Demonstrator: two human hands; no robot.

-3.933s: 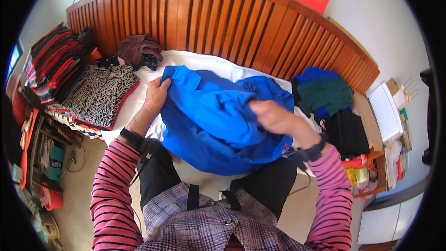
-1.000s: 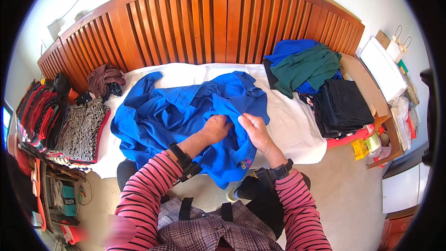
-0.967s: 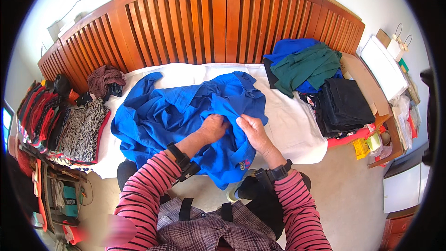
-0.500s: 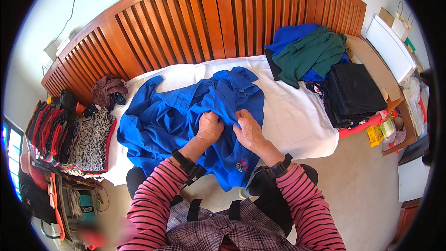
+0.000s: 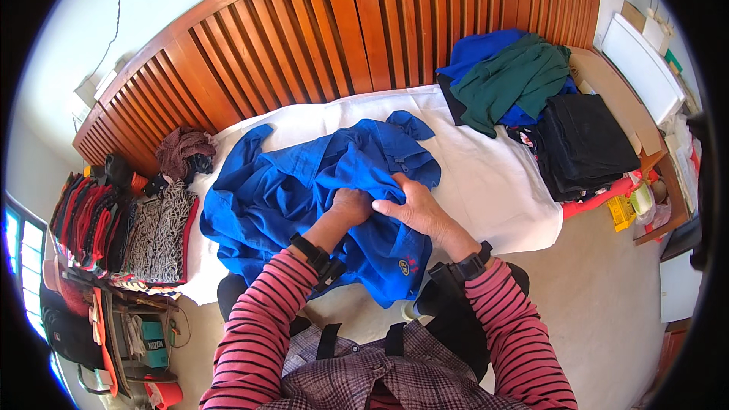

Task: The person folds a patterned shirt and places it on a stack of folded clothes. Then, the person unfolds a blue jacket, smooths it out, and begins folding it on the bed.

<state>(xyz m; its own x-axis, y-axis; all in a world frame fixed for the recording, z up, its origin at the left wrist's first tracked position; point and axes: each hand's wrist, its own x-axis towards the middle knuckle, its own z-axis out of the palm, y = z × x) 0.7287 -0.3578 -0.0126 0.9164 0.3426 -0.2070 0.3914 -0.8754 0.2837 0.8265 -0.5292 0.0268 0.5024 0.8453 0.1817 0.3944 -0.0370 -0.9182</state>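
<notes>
A rumpled blue work shirt [image 5: 304, 163] with a collar lies spread on the white sheet in front of me. A small red and yellow emblem shows on its near part. My left hand [image 5: 351, 205] is closed on a fold near the shirt's middle, fingers curled in. Close beside it, my right hand [image 5: 418, 211] holds the cloth just to the right, its thumb stretched toward my left hand. Some of the right fingers are hidden by the fabric. The shirt's near end hangs over the bed's edge by my knees.
A slatted wooden headboard [image 5: 266, 38] backs the white sheet [image 5: 501, 182]. Folded dark garments [image 5: 585, 140] and a loose green garment [image 5: 509, 83] lie at right, beside a cardboard box [image 5: 613, 99]. Stacked clothes [image 5: 163, 231] stand at left, above a teal box [image 5: 154, 343].
My hands have come closer together on the shirt. The right thumb has spread toward the left hand, and the raised fold between them has dropped. The view has shifted slightly.
</notes>
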